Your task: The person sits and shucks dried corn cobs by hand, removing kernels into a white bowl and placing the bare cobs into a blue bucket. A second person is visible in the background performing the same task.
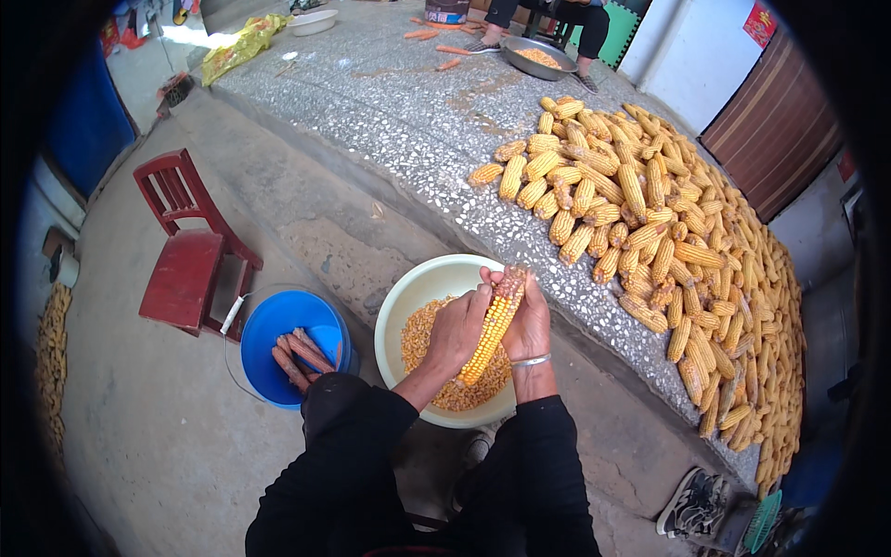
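Observation:
Both of my hands grip one ear of dried corn (492,333), tilted over a pale plastic basin (395,306). My left hand (456,327) lies along the ear's left side, its thumb pressed near the upper end. Around the right side wraps my right hand (530,327), with a metal bangle (531,361) at the wrist. Yellow kernels cover most of the ear; its upper end is reddish and looks bare of kernels. Loose corn kernels (420,331) cover the basin's bottom, partly hidden by my hands.
A blue bucket (261,358) with several bare cobs (308,351) stands left of the basin, near a red wooden chair (186,271). A large heap of corn ears (668,230) covers the raised ledge at right. Beyond, a seated person (592,28) has a metal basin (518,61) of kernels.

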The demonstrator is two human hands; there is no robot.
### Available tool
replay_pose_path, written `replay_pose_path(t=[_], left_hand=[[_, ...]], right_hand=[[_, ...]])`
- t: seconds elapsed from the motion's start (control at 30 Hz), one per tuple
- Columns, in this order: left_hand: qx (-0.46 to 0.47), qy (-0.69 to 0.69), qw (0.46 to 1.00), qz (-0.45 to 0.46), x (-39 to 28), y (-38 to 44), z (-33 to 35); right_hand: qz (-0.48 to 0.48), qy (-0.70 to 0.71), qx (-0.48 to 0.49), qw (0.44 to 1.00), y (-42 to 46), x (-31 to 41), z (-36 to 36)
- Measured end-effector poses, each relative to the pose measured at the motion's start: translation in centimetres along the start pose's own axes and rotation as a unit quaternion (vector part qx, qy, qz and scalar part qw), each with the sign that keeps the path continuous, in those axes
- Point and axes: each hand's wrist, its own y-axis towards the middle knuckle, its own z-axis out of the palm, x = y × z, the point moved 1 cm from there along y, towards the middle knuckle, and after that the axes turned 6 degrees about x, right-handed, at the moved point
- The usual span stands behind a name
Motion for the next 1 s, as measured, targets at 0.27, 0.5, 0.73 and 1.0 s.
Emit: replay_pose_path(t=[0.27,0.5,0.73,1.0], left_hand=[[0.034,0.034,0.998,0.029,-0.9,-0.4,-0.2],[-0.011,-0.001,1.0,0.029,-1.6,-0.7,0.5],[-0.013,-0.01,1.0,-0.002,0.5,0.2,0.9],[-0.02,-0.113,0.993,-0.039,3.7,1.2,1.3]], right_hand=[[0.024,-0.021,-0.023,0.999,-0.6,-0.2,1.8],[-0.003,-0.095,-0.031,0.995,-0.5,-0.7,2.2],[-0.022,-0.122,-0.05,0.991,-0.9,-0.8,2.8],[-0.06,-0.148,0.008,0.987,-1.4,-1.3,4.2]])
